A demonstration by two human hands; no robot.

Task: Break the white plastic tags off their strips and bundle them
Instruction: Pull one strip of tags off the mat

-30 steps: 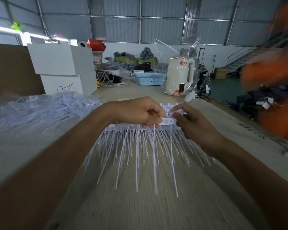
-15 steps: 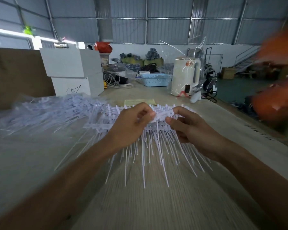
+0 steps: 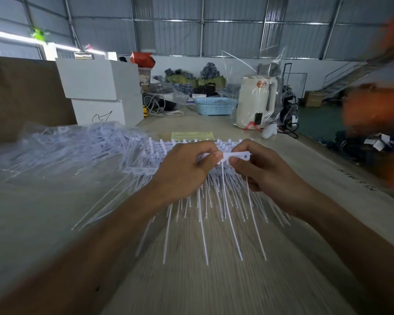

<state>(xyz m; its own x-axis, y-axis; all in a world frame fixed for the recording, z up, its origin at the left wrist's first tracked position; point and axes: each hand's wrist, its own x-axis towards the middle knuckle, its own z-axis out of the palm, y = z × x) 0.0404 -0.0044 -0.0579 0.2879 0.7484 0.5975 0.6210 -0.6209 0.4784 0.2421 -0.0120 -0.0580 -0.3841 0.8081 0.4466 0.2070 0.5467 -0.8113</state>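
1. Hundreds of white plastic tags lie heaped in clear wrapping along the left side of the tabletop, still joined in rows, so by the look of it most of the job remains.
2. At the middle of the tabletop, a person's left hand curls its fingers around a fanned strip of tags, thumb and forefinger pinching the top bar; the thin tails spread toward the near edge.
3. Just beside it, the right hand pinches one flat tag head at the strip's right end, apparently about to snap it free.
4. No tied bundle of loose tags shows anywhere on the tabletop, so the bundling seems not yet begun.
5. Farther back, the pale wood-grain surface carries two stacked white boxes at the far left, a yellow paper slip behind the hands, a blue basket, and a cream kettle wrapped in clear film at the far right.
6. Beyond stands a warehouse with corrugated metal walls; a metal staircase rises at far right, where blurred orange shapes cross the view.
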